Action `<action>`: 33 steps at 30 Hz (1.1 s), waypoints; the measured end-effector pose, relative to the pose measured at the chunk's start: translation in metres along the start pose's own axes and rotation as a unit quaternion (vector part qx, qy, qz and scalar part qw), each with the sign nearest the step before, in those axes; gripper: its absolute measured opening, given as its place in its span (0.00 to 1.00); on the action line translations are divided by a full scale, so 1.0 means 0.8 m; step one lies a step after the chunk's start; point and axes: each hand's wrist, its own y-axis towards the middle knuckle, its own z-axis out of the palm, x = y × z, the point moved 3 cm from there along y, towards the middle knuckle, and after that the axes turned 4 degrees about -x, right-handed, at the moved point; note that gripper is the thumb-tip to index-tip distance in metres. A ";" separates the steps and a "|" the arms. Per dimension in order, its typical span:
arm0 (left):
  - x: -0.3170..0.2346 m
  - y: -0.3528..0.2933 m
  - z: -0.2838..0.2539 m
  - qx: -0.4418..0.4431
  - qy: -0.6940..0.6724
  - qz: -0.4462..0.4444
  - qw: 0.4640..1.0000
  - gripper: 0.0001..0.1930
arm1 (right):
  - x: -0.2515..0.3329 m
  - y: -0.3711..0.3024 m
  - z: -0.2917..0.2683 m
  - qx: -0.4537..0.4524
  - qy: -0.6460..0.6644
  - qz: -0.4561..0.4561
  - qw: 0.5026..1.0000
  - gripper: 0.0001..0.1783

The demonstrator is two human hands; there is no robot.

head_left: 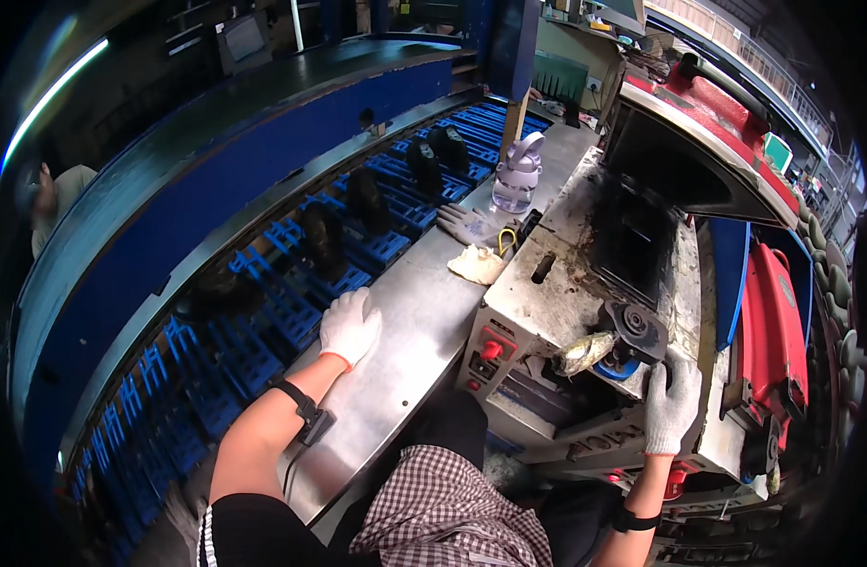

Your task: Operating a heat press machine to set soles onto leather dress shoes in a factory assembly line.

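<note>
The blue beam (pixel 216 165), painted and scuffed along its edge, is the biggest shape, with a bed of blue slats (pixel 273 331) running beside it. Next comes the steel table (pixel 410 312), smooth and shiny, then the machine (pixel 519 307), its pale top stained and worn.

The left hand (pixel 350 328), in a white knit glove, lies palm down at the table's edge, relaxed, with nothing visible in it. The right hand (pixel 673 406), gloved alike, is at the machine's front corner, fingers up beside the dark round part — whether they grip it or only rest there, I cannot tell. A translucent lilac bottle (pixel 517 184) stands at the table's far end.

The dark round part (pixel 639 326) sits at the machine's front edge, above a curved blue piece (pixel 618 368). It looks stiff and fairly heavy, hardly fragile; its smooth face could slip under knit cotton, so the outer rim seems the better hold. The wrapped stub (pixel 585 352) just left of it looks soft outside, firmer within — probably easiest held around its middle
</note>
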 end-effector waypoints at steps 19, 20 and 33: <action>-0.005 -0.002 -0.006 -0.003 -0.004 -0.024 1.000 0.25 | 0.006 -0.038 0.003 -0.095 -0.046 -0.071 0.992 0.11; -0.005 -0.002 -0.005 -0.002 -0.004 -0.024 1.000 0.25 | 0.005 -0.041 0.003 -0.105 -0.046 -0.081 0.990 0.11; -0.007 -0.002 -0.007 -0.007 -0.012 -0.020 1.000 0.25 | 0.012 -0.054 0.002 -0.130 -0.024 -0.085 0.988 0.12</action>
